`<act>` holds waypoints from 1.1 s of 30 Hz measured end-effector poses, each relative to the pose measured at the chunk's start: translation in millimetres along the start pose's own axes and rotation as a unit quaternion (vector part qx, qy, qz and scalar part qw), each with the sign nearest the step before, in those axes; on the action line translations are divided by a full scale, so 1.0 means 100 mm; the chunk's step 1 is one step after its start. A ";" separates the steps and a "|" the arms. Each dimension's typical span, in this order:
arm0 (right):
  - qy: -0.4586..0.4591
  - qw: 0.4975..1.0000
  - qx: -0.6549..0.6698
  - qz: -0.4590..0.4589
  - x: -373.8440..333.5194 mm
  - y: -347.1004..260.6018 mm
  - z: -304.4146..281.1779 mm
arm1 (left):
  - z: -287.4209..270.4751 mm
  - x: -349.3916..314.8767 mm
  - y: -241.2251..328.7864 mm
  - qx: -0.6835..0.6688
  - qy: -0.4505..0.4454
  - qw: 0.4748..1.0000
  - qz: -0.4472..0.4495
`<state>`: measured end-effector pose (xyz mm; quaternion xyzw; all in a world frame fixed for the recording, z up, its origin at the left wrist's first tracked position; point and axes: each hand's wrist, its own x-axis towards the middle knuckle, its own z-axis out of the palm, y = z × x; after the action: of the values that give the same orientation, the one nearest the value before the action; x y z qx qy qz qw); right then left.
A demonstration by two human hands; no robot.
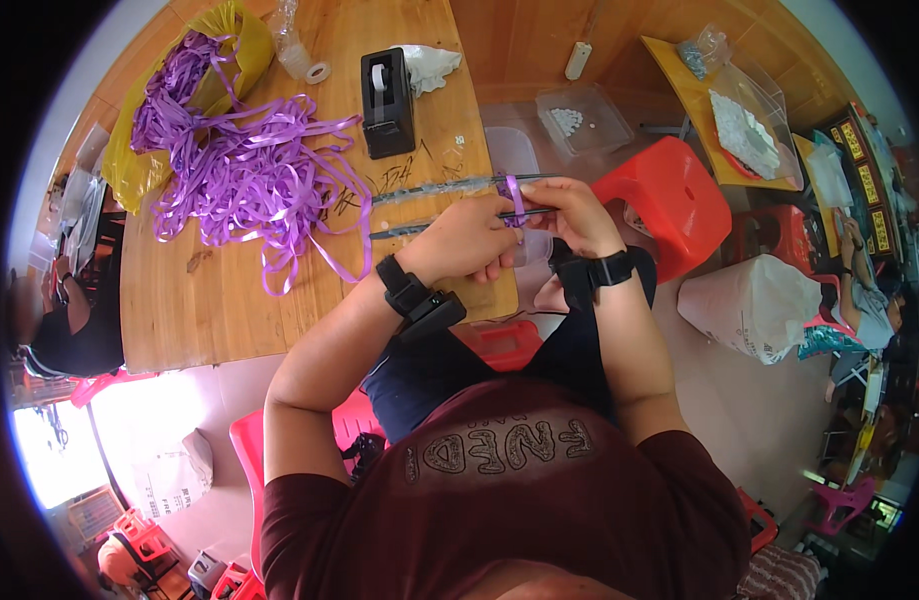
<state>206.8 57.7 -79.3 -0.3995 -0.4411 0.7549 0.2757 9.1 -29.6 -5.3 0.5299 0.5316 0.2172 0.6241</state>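
Note:
Two thin dark rods [434, 188] lie side by side, fixed to the wooden table with clear tape, and their ends stick out past its right edge. A purple ribbon [514, 200] is looped around them near those ends. My right hand [579, 218] pinches at the ribbon and rod tips from the right. Over the nearer rod, my left hand [464, 240] is closed, its fingertips by the ribbon; what they grip is hidden. To the left lies a tangled heap of purple ribbon [269, 170], spilling from a yellow plastic bag [124, 165].
A black tape dispenser [387, 125] stands on the wooden table [199, 310] beyond the rods. Past the right edge are a red stool [674, 210], a clear bin [609, 125] with white pieces and a white sack [744, 305]. Other people sit at both sides.

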 end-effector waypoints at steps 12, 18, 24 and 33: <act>-0.165 0.930 0.313 0.101 0.31 0.63 -0.03 | 0.02 -0.02 0.03 0.000 0.002 1.000 0.005; -0.234 0.896 0.378 0.019 0.44 0.70 0.08 | 0.01 -0.02 0.05 0.007 0.008 1.000 -0.003; -0.146 0.921 0.359 -0.017 0.50 0.79 -0.05 | 0.03 -0.02 -0.01 -0.013 0.033 0.999 0.012; -0.040 0.967 0.245 -0.063 0.33 0.67 -1.03 | -0.04 -0.20 0.14 0.021 0.105 0.985 0.137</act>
<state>272.2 98.0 -180.8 -0.2611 -0.2777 0.8364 0.3940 3.0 -39.8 15.8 0.5851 0.5212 0.3439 0.5175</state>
